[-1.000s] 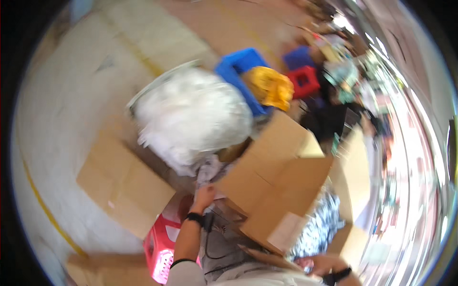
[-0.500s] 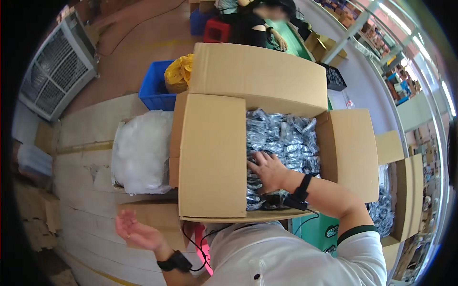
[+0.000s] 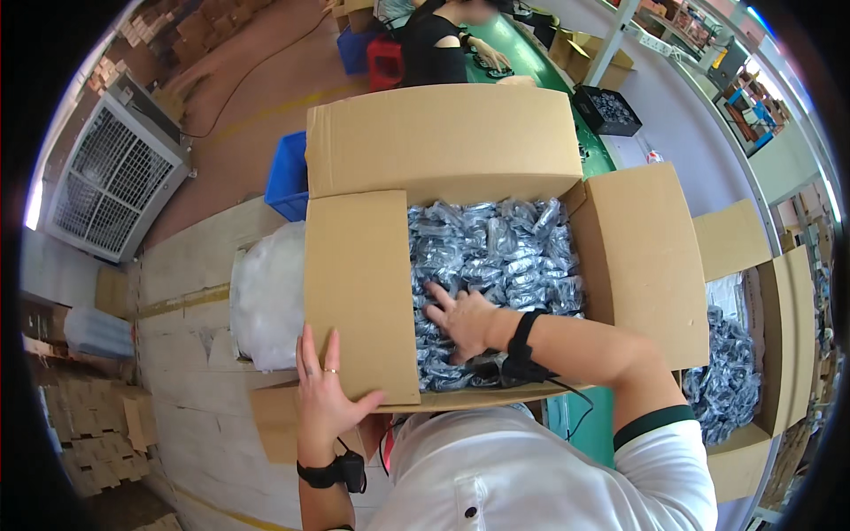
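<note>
In front of me stands a large open cardboard box with its flaps spread outward. Rows of small dark items in clear plastic bags fill it. My right hand lies palm down on the bagged items near the box's left side, fingers spread, with nothing visible in its grasp. At the near left corner, my left hand has its fingers stretched and thumb apart against the left flap. Each wrist wears a black strap with a small device and cable.
On the right is another open carton of bagged items. White plastic sheeting and a blue bin stand left. A co-worker sits at the green bench beyond. An air cooler stands far left.
My left hand has come up and right from beside the box onto its left flap. My right hand stays on the bagged items, and the view has shifted.
</note>
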Demonstrator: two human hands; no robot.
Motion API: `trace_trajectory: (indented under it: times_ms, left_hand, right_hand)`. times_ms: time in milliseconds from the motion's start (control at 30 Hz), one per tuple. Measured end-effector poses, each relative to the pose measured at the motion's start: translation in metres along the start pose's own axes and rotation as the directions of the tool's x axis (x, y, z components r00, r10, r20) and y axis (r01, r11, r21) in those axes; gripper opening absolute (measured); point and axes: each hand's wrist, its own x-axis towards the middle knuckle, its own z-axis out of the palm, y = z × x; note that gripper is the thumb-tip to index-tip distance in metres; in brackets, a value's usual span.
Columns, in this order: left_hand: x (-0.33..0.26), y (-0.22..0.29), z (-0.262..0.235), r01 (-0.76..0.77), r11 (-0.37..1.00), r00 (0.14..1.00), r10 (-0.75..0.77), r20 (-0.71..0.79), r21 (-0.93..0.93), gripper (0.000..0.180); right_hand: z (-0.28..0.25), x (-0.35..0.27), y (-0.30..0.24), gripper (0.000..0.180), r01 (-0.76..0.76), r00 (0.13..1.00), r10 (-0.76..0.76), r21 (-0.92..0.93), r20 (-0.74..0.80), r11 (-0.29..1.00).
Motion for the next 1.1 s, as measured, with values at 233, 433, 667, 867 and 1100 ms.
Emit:
trace_trajectory:
  times_ms: [233,433,667,867,1100]
  left_hand:
    - [0.013,0.042,0.003,0.02,0.977,0.985,-0.055,0.162,0.212,0.13]
    - [0.032,0.051,0.029,-0.173,0.965,0.967,0.128,0.222,0.195,0.106]
    - [0.035,0.051,0.019,-0.443,0.876,0.895,0.417,0.161,0.192,0.093]
    - [0.048,0.083,0.017,-0.514,0.857,0.853,0.507,0.125,0.039,0.08]
    - [0.062,0.112,0.027,-0.636,0.77,0.77,0.63,0.101,0.052,0.067]
  right_hand:
    - [0.011,-0.004,-0.023,0.107,-0.11,0.993,0.111,0.034,-0.036,0.993]
    - [0.032,0.009,-0.017,0.089,-0.094,0.988,0.105,0.102,-0.117,0.99]
    - [0.023,-0.024,-0.013,0.104,-0.081,0.912,0.153,0.198,-0.382,0.977]
    - [-0.047,-0.134,0.022,0.09,0.066,0.502,0.43,0.529,-0.75,0.846]
    - [-0.05,-0.372,0.03,0.097,-0.372,-0.307,0.315,0.418,-0.898,0.829]
